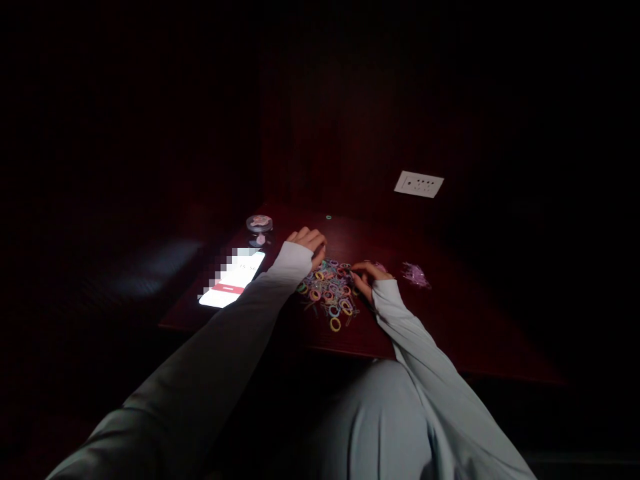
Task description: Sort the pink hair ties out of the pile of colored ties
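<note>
A lit phone [236, 283] lies at eight o'clock, a clear lidded jar [259, 231] at nine, a white wall socket [419, 185] at two.

the dark red tabletop [465, 333] carries a lit phone [236, 280], a lidded jar [259, 229], a pile of colourful bands [329, 292], a purple cluster [416, 275] and a green ring [329, 217].

Seen over my remote feed: a dim indoor room, homelike; which kind, I cannot tell. Evidence, clock about view centre: white socket plate [419, 185] on a reddish wall [345, 153] at 2; lit phone [235, 277] at 8, lidded jar [259, 229] at 9, coloured bands [329, 294] at 6, all on a dark-red table [460, 313].
</note>
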A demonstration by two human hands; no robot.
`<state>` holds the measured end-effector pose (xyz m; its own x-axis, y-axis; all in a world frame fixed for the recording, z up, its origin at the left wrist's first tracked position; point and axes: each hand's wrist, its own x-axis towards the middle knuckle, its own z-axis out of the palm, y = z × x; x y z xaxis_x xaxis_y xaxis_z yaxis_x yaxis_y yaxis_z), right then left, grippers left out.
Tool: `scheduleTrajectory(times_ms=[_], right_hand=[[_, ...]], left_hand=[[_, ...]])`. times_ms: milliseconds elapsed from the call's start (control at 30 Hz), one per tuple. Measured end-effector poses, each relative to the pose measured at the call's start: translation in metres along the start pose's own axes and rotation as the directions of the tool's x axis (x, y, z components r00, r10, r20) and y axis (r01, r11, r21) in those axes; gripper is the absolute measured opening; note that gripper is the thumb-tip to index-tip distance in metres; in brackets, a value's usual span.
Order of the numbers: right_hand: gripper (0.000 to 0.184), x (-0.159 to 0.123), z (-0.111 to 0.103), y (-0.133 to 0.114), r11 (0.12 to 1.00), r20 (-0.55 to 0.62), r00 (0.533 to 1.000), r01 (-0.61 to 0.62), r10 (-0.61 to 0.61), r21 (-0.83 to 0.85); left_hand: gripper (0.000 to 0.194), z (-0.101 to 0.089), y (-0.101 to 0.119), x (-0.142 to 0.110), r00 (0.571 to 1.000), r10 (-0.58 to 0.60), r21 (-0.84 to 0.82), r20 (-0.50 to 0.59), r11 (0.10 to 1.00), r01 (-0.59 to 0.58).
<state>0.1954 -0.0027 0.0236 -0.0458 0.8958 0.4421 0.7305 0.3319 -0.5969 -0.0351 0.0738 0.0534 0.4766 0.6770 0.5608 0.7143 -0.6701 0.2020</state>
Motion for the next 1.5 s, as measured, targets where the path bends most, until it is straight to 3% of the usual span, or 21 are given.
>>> scheduleTrajectory(times_ms=[233, 300, 433, 633, 767, 933, 1067, 1200, 1333, 1500], right_hand=[[0.043, 0.005, 0.002, 0.010, 0.996, -0.113, 0.994, 0.013, -0.003, 0.087], [0.044, 0.006, 0.001, 0.014, 0.996, -0.135, 0.991, 0.010, 0.002, 0.086], [0.042, 0.006, 0.000, 0.016, 0.995, -0.129, 0.991, -0.003, 0.016, 0.098], [0.043, 0.003, -0.005, 0.018, 0.982, -0.182, 0.981, -0.038, 0.072, 0.186], [0.042, 0.001, -0.006, 0.023, 0.975, -0.184, 0.979, -0.041, 0.083, 0.220], [0.030, 0.001, -0.003, 0.023, 0.995, -0.112, 0.994, 0.017, -0.006, 0.098], [0.024, 0.006, 0.000, 0.021, 0.995, -0.045, 0.994, 0.098, -0.097, 0.016], [0.025, 0.023, 0.008, 0.021, 0.985, -0.099, 0.980, 0.168, -0.171, -0.045], [0.032, 0.034, 0.015, 0.017, 0.980, -0.107, 0.977, 0.173, -0.183, -0.097], [0.040, 0.022, 0.005, 0.009, 0.982, -0.108, 0.978, 0.174, -0.181, -0.070]], left_hand=[[0.042, -0.005, -0.008, 0.003, 0.991, -0.037, 0.032, 0.132, 0.999, 0.033], [0.044, -0.007, -0.014, 0.005, 0.990, -0.061, 0.061, 0.126, 0.997, 0.053], [0.040, -0.006, -0.019, 0.006, 0.986, -0.129, 0.082, 0.104, 0.989, 0.121], [0.031, 0.003, -0.012, 0.007, 0.958, -0.164, 0.050, 0.234, 0.986, 0.157], [0.028, 0.001, -0.009, 0.003, 0.978, -0.112, -0.018, 0.173, 0.993, 0.117], [0.020, -0.002, -0.014, -0.004, 0.992, -0.073, -0.074, 0.105, 0.994, 0.081], [0.021, -0.001, -0.006, -0.008, 0.992, -0.033, -0.028, 0.120, 0.999, 0.036], [0.025, 0.004, 0.011, -0.009, 0.984, 0.039, 0.064, 0.176, 0.997, -0.051], [0.026, 0.004, 0.018, -0.007, 0.981, 0.008, 0.071, 0.192, 0.997, -0.022], [0.024, -0.009, 0.005, -0.008, 0.987, -0.058, 0.029, 0.148, 0.998, 0.054]])
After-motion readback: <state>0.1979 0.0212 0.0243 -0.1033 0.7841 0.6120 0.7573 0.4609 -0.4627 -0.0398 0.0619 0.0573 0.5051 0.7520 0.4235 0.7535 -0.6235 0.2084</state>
